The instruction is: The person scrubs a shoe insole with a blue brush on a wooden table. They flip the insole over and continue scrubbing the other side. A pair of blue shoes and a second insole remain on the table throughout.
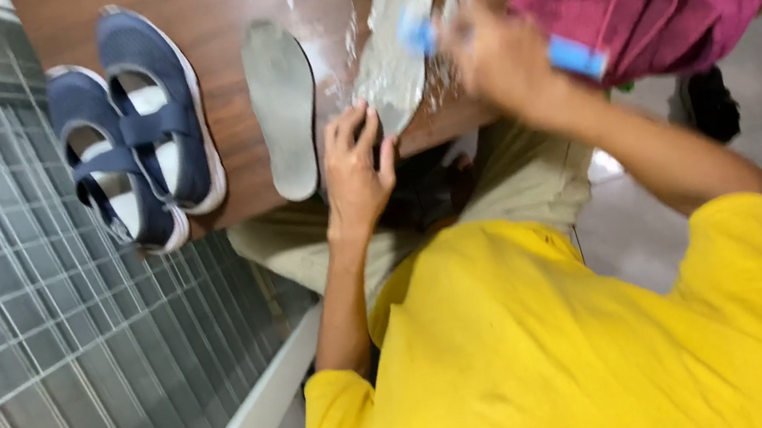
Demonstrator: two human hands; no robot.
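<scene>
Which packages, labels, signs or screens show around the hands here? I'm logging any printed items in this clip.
None in view: only a soapy grey insole under the left hand, a blue brush in the right hand, a second insole and blue shoes.

Soapy grey insole (394, 38) lies flat on the wet brown table, blue-handled brush (420, 35) on it

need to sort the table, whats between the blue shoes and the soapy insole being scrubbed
A second grey insole lies between the blue shoes and the soapy insole, in the head view.
</scene>
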